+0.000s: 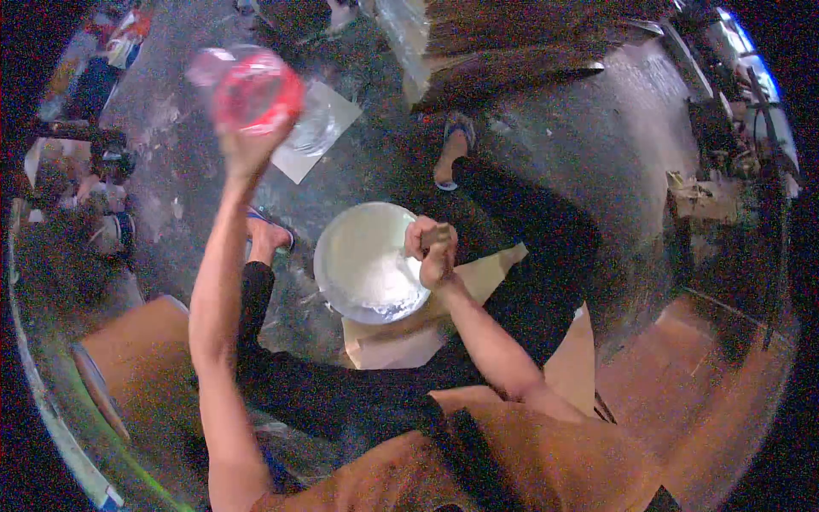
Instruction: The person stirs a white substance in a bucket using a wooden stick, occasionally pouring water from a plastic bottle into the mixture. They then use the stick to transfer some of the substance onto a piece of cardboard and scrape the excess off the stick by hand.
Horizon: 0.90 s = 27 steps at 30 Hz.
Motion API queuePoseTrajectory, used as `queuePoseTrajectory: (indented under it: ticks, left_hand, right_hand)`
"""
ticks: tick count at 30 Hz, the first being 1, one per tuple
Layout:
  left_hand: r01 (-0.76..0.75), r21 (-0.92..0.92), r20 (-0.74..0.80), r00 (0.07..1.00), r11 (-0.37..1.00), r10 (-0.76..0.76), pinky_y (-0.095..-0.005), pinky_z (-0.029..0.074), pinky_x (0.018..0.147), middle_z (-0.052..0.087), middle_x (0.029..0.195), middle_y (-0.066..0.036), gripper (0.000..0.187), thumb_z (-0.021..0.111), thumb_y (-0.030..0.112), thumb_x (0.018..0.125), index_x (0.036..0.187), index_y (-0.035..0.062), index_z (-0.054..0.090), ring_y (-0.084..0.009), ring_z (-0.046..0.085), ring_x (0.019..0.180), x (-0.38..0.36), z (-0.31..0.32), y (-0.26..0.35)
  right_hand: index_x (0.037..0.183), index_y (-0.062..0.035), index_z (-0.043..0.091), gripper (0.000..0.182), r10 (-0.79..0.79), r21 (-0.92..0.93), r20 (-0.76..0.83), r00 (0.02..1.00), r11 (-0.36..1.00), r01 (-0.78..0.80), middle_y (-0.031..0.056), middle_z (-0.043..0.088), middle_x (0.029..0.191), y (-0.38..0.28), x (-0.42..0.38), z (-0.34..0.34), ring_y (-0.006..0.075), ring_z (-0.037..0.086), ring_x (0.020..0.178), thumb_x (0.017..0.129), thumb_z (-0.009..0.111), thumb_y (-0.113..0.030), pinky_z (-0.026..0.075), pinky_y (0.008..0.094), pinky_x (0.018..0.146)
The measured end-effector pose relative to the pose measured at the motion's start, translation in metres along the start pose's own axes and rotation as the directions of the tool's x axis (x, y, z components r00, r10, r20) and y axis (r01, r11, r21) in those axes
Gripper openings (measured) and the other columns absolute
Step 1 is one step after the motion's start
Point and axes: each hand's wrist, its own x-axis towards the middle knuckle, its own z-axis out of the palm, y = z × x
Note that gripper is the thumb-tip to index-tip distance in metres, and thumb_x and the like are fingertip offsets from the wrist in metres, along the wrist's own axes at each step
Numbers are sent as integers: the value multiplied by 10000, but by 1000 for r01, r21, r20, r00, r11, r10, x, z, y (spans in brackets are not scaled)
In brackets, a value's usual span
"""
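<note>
My left hand (249, 152) is raised at the upper left, its fingers closed on a red round container (256, 92). Motion blurs this thing, and clear plastic shows beside it. My right hand (433, 254) is a fist around a short brown handle (437, 236), whose other end I cannot see. That fist is at the right rim of a white bucket (328, 282) between my legs. Inside the bucket lies a white substance (375, 260), brighter and lumpier toward the front.
Cardboard (401, 348) lies against the bucket's near side. Beyond the left foot, a pale square sheet (299, 166) carries clear plastic. Brown stacked material (512, 51) stands at the far side. Cardboard boxes (141, 341) are at the left, and cluttered items line the right edge.
</note>
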Motion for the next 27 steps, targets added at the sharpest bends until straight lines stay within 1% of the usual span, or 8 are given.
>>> queuePoseTrajectory:
  ticks: [7, 8, 9, 10, 12, 13, 22, 27]
  left_hand:
    - [-86, 255, 453, 891, 963, -40, -347, 465, 877, 594, 1067, -87, 585, 775, 170, 632, 1131, 28, 506, -212, 576, 990, 8, -117, 107]
    - [-196, 310, 571, 820, 930, -18, -348, 462, 883, 578, 1095, -85, 611, 778, 165, 626, 1150, 31, 492, -210, 569, 999, 4, -120, 116]
    - [164, 182, 577, 781, 970, -240, -339, 453, 894, 554, 1135, -86, 703, 792, 167, 585, 1187, 31, 455, -192, 550, 1024, -5, -120, 117]
    - [163, 217, 649, 712, 963, -267, -346, 446, 900, 549, 1141, -97, 749, 799, 166, 554, 1199, 36, 442, -213, 544, 1040, -17, -119, 114]
    - [139, 283, 773, 552, 949, -312, -361, 431, 914, 538, 1154, -119, 842, 811, 166, 491, 1224, 46, 414, -257, 533, 1073, -40, -116, 107]
    - [67, 304, 803, 519, 950, -293, -376, 431, 914, 529, 1161, -141, 851, 816, 193, 493, 1226, 50, 408, -301, 523, 1080, -55, -118, 100]
    - [-86, 455, 870, 254, 886, -422, -429, 434, 885, 519, 1130, -188, 831, 802, 189, 489, 1207, 60, 402, -397, 485, 1071, -134, -131, 39]
    - [-140, 481, 860, 266, 866, -435, -441, 444, 850, 539, 1055, -186, 805, 782, 150, 458, 1169, 67, 415, -396, 523, 999, -129, -130, 57]
  right_hand:
    - [730, -87, 462, 419, -32, 332, 255, 966, 941, -57, 44, 505, 877, 6, -2, -13, 116, 500, 717, 837, 566, -479, 432, 219, 598]
    - [723, -90, 457, 427, -52, 251, 251, 967, 968, -13, 22, 488, 806, -1, 3, -10, 107, 476, 671, 839, 559, -488, 398, 219, 565]
    - [716, -93, 452, 434, -72, 166, 247, 966, 986, 31, 0, 471, 736, -7, 8, -8, 98, 452, 626, 842, 553, -497, 365, 218, 532]
    - [709, -96, 447, 442, -92, 80, 243, 966, 994, 74, -22, 455, 666, -14, 13, -5, 88, 429, 581, 844, 546, -505, 331, 217, 499]
    - [703, -95, 443, 454, -31, 262, 219, 975, 965, -28, -47, 409, 596, -24, 11, 5, 68, 375, 529, 853, 525, -515, 279, 220, 470]
    - [655, -94, 397, 600, -57, 57, 137, 989, 997, 49, -30, 344, 508, -35, 13, 18, 59, 308, 436, 850, 342, -658, 213, 225, 413]
    - [626, -95, 395, 648, 15, 22, 164, 986, 1000, -19, -41, 329, 516, -30, 16, 5, 59, 303, 445, 805, 353, -716, 203, 227, 418]
    - [649, -90, 404, 617, -28, 15, 155, 987, 1000, 26, -38, 333, 521, -26, 20, 7, 61, 306, 452, 824, 377, -682, 207, 227, 420]
